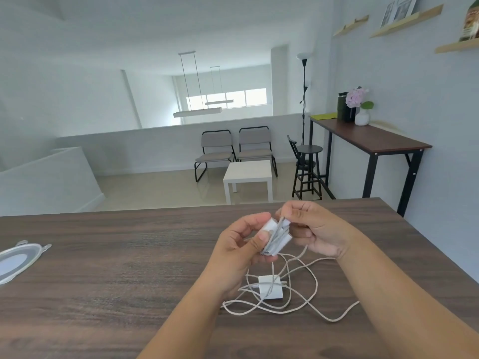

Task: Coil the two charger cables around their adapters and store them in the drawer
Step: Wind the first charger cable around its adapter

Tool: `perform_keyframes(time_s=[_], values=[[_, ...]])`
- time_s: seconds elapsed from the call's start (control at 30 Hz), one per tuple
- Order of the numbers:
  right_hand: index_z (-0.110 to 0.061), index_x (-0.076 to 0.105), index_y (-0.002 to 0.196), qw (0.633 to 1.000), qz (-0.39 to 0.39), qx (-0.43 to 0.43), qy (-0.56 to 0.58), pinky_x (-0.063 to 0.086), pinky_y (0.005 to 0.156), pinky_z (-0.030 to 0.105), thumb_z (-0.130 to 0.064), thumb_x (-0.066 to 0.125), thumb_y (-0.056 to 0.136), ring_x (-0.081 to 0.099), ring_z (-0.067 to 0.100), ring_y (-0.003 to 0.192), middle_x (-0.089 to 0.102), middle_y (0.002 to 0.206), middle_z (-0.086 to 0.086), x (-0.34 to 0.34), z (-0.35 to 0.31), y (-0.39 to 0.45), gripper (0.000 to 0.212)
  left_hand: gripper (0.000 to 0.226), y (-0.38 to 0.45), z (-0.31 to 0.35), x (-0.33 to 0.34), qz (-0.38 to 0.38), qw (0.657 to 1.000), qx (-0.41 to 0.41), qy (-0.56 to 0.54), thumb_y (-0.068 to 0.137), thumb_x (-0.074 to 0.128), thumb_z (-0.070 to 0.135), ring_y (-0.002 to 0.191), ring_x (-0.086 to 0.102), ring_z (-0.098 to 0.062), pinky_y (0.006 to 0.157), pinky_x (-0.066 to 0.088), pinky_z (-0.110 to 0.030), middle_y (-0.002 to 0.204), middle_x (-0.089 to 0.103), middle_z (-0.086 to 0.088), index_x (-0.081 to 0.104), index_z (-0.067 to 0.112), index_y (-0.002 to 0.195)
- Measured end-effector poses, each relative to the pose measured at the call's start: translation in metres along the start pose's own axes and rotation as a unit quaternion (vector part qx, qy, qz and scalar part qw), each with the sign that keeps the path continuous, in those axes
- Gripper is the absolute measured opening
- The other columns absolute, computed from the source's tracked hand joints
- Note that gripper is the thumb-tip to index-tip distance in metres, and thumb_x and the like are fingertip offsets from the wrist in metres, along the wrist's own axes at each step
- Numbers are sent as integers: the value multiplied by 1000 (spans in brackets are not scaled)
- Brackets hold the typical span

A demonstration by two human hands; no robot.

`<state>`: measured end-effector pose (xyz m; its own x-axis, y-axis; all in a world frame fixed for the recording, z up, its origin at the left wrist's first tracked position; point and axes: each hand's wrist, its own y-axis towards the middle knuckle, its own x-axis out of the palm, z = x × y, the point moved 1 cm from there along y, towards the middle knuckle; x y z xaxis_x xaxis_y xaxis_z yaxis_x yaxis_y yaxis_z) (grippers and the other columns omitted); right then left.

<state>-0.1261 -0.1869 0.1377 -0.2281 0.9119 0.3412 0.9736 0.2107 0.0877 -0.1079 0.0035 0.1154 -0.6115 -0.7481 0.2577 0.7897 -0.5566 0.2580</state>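
Note:
My left hand [239, 244] holds a white adapter [276, 237] above the wooden table [103, 281], with several turns of white cable wrapped around it. My right hand [315, 229] pinches the cable [281, 221] at the adapter's top edge. From the adapter the loose cable [315, 283] hangs down to the table and lies there in tangled loops. A second white adapter [270, 286] lies flat on the table under my hands, amid the loops. No drawer is in view.
A clear plastic lid [18, 260] lies at the table's left edge. Beyond the far table edge are a white side table [247, 174], two chairs and a black stool. A tall desk [368, 138] stands along the right wall.

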Motion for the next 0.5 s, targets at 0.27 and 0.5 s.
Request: perform_keyframes(time_s=[0.27, 0.5], values=[[-10, 66, 63, 988, 125, -40, 79, 16, 29, 13, -22, 73, 70, 26, 3, 31, 52, 59, 5, 9, 26, -11, 16, 22, -2, -5, 14, 35, 995, -51, -78, 89, 56, 26, 76, 67, -19, 62, 60, -31, 97, 68, -8, 55, 13, 107], [-10, 66, 70, 965, 231, -61, 113, 16, 31, 16, -25, 69, 76, 25, 5, 33, 50, 62, 6, 15, 47, -14, 16, 59, -7, -17, 16, 63, 978, -83, -178, 69, 83, 33, 92, 71, -20, 65, 60, -27, 115, 70, -14, 65, 7, 119]])
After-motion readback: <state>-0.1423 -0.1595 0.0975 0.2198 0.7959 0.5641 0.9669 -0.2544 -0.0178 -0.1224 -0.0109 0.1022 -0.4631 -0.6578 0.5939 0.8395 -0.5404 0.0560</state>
